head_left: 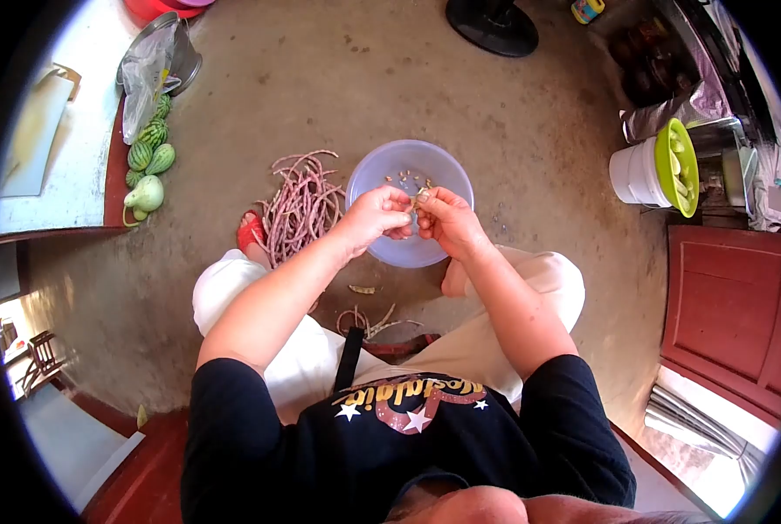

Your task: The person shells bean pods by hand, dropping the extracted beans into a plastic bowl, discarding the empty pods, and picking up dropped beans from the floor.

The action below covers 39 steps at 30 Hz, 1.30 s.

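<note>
My left hand (377,217) and my right hand (450,220) meet above a translucent bluish basin (387,157). Both have their fingers closed in a pinch on a small pale bean pod (414,206), mostly covered by the fingertips. Several small beans (404,177) lie on the basin's bottom, beyond my hands. Left of the basin, a heap of long purplish bean pods (301,208) rests on the floor. One short yellowish pod piece (363,289) lies between my legs, with a few thin pods (375,327) closer to me.
Small striped watermelons (153,134) and a pale green gourd (148,194) line the left side by a metal pot (185,61). At right stands a white bucket (639,175) with a green bowl (677,166) tilted against it. A black round base (494,31) is ahead.
</note>
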Tool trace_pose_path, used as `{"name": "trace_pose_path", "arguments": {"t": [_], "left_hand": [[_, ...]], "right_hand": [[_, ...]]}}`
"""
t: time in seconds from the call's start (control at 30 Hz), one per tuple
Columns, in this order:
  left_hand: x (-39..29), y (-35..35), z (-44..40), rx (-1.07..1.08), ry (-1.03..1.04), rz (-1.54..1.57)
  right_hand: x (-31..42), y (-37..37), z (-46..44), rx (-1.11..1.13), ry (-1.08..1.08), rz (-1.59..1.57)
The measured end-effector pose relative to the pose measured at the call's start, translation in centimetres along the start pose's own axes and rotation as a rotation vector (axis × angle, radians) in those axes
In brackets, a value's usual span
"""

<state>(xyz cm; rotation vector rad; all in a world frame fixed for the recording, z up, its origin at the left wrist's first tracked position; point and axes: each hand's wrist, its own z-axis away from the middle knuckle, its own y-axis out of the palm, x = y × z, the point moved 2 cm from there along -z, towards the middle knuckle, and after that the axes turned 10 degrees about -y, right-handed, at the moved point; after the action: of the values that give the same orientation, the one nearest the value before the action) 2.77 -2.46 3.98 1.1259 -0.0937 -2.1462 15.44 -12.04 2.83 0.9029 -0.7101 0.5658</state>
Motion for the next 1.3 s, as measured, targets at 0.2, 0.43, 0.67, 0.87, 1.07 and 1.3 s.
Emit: {"name": "trace_pose_path", "arguments": {"t": [0.2,0.43,0.67,0.87,1.07,1.3], "left_hand": [[0.2,-0.4,0.2,-0.119,0.025,-0.280],[0.5,-1.6,0.4,-0.150,0.019,-0.202],[0.8,-1.1,0.3,-0.117,0.151,-0.235],[0.4,-0.9,0.1,-0.030,0.238,-0.154],[-0.4,-1.3,0.6,-0.006,0.123,-0.211],[-0.1,-1.4,0.4,0.176,-0.039,0.069]], "right_hand": [[0.5,0.3,0.4,0.002,-0.030,0.112],[0.3,0.4,0.1,-0.065,-0.134,0.388],[1.3,0.7,0.4,-0.023,0.000,0.303],[0.8,0.8,0.3,0.115,-0.018,0.026],[1.3,1.0,0.7,0.111,-0.011,0.160],[1.6,1.6,1.2,0.104,-0.016,0.121]]}}
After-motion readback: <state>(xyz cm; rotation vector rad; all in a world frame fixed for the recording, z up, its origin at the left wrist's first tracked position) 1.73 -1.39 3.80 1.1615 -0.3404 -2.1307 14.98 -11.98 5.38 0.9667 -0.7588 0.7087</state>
